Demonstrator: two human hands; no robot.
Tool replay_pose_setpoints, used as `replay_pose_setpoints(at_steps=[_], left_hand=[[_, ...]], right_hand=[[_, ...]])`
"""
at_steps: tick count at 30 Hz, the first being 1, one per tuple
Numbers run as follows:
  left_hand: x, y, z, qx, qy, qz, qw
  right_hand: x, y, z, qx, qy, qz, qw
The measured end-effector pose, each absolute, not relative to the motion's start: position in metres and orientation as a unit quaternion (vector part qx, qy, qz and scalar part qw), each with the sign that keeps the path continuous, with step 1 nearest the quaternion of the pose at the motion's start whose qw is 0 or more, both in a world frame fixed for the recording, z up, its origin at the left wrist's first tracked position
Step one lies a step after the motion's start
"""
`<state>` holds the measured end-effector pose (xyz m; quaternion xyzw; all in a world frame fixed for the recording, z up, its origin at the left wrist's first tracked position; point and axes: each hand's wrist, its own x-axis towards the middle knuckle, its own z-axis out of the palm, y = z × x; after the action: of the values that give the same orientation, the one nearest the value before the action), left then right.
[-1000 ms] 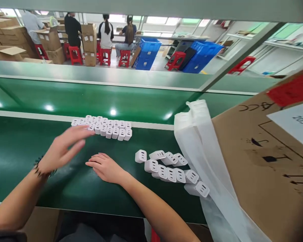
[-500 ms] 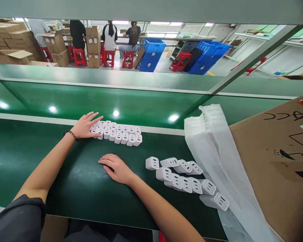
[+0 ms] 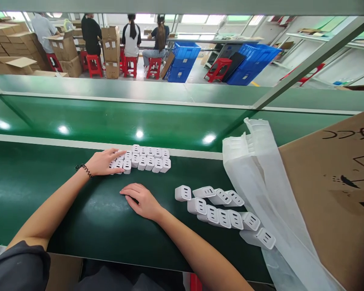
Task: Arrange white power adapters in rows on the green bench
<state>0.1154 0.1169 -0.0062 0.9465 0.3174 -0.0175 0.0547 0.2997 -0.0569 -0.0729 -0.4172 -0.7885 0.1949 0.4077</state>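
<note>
Small white plug chargers (image 3: 150, 163) stand in two close rows at the back of the green work surface (image 3: 94, 218). My left hand (image 3: 101, 162) spans the left end of these rows, fingers over the far side and thumb along the near side, gripping several chargers. Its palm hides some of them. With fingers loosely stretched, my right hand (image 3: 144, 202) rests on the surface in front of the rows, holding nothing. To its right, more white chargers (image 3: 212, 213) lie in two uneven, slanting rows, some leaning on each other.
White translucent wrapping (image 3: 263, 173) and a large cardboard box (image 3: 330, 194) take up the right side. A raised ledge (image 3: 197, 154) runs behind the rows. Beyond the bench are seated people, red stools (image 3: 94, 66), blue crates (image 3: 182, 60) and stacked cartons (image 3: 18, 44).
My left hand has come slightly nearer, and the chargers at the left end have shifted nearer with it, out of line with the others. My right hand has barely moved.
</note>
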Motion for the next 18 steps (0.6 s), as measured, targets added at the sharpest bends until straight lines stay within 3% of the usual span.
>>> replay_pose_setpoints(at_steps=[5, 11, 18], left_hand=[[0.130, 0.086, -0.007, 0.944, 0.325, -0.010, 0.064], [0.113, 0.078, -0.003, 0.966, 0.235, 0.069, 0.080], [0.060, 0.093, -0.007, 0.938, 0.295, 0.052, 0.178]], right_hand=[[0.302, -0.058, -0.069, -0.490, -0.712, 0.184, 0.467], [0.307, -0.059, -0.071, -0.539, -0.672, 0.172, 0.478], [0.304, -0.059, -0.075, -0.557, -0.738, 0.076, 0.373]])
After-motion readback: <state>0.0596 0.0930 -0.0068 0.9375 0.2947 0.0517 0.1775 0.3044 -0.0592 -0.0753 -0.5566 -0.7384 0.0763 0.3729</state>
